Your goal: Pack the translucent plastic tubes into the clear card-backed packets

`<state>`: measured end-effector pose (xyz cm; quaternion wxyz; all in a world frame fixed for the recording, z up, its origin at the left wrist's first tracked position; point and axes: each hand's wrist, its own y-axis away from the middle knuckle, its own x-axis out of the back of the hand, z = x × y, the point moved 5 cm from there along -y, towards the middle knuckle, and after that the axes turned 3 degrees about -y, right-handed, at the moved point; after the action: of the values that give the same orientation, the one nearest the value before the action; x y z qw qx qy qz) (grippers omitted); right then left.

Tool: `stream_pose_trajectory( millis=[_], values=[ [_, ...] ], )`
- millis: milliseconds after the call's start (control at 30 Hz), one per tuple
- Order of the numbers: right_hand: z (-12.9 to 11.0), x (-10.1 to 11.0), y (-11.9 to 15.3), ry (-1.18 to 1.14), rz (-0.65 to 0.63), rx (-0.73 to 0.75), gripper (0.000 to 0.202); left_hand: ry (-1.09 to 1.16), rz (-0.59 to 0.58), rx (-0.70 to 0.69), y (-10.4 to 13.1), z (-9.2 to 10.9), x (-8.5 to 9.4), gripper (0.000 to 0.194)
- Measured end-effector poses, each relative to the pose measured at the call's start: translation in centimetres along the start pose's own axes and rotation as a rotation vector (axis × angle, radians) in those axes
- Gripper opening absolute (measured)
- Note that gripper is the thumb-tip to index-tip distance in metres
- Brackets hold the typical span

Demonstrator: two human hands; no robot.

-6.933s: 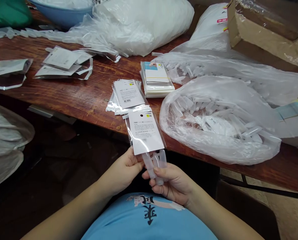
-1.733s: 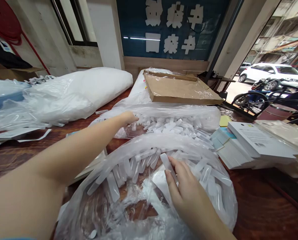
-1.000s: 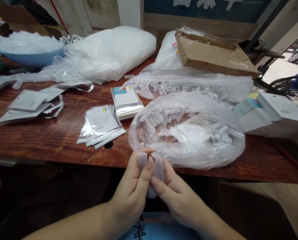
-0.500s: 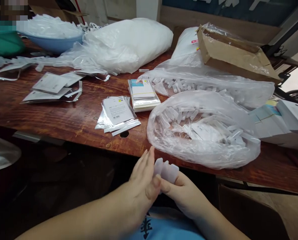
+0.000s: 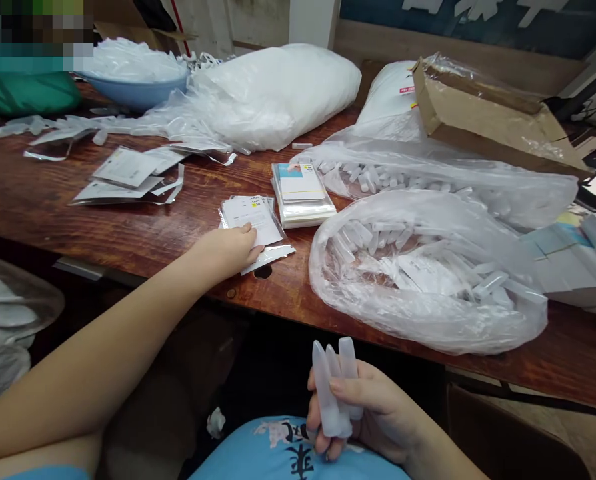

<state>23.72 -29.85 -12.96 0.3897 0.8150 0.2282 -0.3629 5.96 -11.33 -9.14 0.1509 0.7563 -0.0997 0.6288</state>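
Observation:
In my right hand [image 5: 365, 407] is a small bunch of translucent, finger-shaped tubes [image 5: 328, 393], gripped between thumb and fingers with their tips upward, low in front of my blue shirt. My left hand [image 5: 231, 250] reaches over the table to a small pile of bagged cards [image 5: 258, 223]. Its fingers are closed over the pile's near edge, the thumb lower than the fingertips; part of the pile is hidden under the hand. Just behind lies a neater stack of bagged cards [image 5: 305, 212] with a blue and white top card.
Right of the stack, an open clear bag [image 5: 428, 330] holds many loose tubes; another bag [image 5: 518, 187] lies behind it. Bagged cards [image 5: 125, 167] lie left. Farther back are a big white bag [image 5: 288, 93], a blue basin [image 5: 138, 93], a green basin [image 5: 33, 93] and a cardboard box [image 5: 493, 127].
My left hand has left the tubes beside my right hand and moved forward and left onto the card pile. My right hand keeps the tubes, now slightly lower and more upright.

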Motion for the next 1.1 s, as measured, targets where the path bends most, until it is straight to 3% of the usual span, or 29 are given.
stream_pose_trajectory(
  millis=[267, 433, 500, 633, 700, 867, 1100],
  values=[
    [-0.3, -0.3, -0.9, -0.029, 0.023, -0.059, 0.034, -0.008, 0.078, -0.031, 0.4, 0.1, 1.1, 0.042],
    [-1.2, -1.2, -1.0, 0.012, 0.048, -0.046, 0.026, 0.145, 0.367, 0.05, 4.0, 0.1, 3.4, 0.041],
    [-1.3, -1.9, -1.0, 0.055, -0.007, -0.055, 0.024, 0.275, 0.451, 0.077, 6.2, 1.0, 3.7, 0.04],
    [0.1, -3.4, -1.1, 0.089, -0.2, -0.203, 0.031, 0.564, 0.449, 0.024, 10.3, 4.7, 2.7, 0.04],
    [1.1, -3.5, -1.2, 0.093, -0.218, -0.292, 0.034, 0.72, 0.432, -0.008, 11.8, 6.6, 1.9, 0.039],
    [2.2, -2.5, -1.2, 0.068, -0.094, -0.332, 0.035, 0.961, 0.383, 0.016, 13.3, 8.5, 0.4, 0.039],
    [1.4, -1.0, 0.2, 0.112, 0.143, -0.152, 0.029, 1.0, 0.417, 0.016, 13.9, 9.4, -0.1, 0.042]
  ],
)
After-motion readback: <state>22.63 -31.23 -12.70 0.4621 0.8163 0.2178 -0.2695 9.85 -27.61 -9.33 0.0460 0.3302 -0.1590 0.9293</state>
